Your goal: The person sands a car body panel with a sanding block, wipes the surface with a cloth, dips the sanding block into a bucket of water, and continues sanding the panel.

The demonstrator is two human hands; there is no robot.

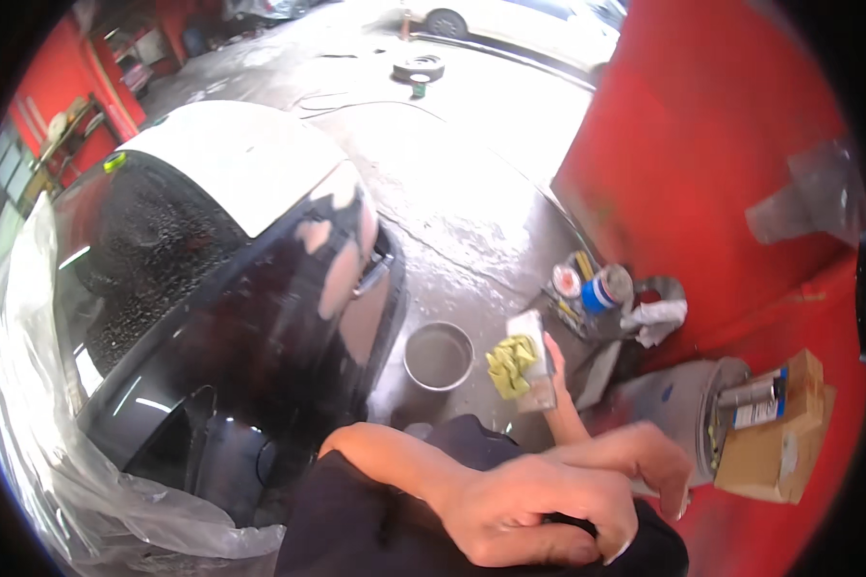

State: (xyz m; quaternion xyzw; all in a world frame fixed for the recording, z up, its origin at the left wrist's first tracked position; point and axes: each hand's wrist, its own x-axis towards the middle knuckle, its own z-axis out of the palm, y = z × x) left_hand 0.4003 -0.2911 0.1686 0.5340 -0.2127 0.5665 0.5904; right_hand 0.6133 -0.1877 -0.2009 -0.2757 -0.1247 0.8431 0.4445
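My left forearm crosses from the left in front of my dark clothing. My left hand (pixel 539 500), large in the foreground, has loosely bent, slightly blurred fingers spread apart, with nothing visible in them. Farther out, my right hand (pixel 558 380) is closed around the right edge of a grey-and-white flat rectangular piece (pixel 541 392). A crumpled yellow-green sheet (pixel 511 365) lies against that piece; cloth or paper, I cannot tell. Most of the right hand's fingers are hidden. Just left of it, a round grey bucket (pixel 439 356) stands on the floor.
At left is a dark car body (pixel 260 337) with pinkish filler patches (pixel 342 279) and plastic sheeting (pixel 29 385). Cans (pixel 606 288), a grey drum (pixel 664 404) and a cardboard box (pixel 775 452) stand along the red wall (pixel 702 173). A wheel (pixel 419 67) lies farther off.
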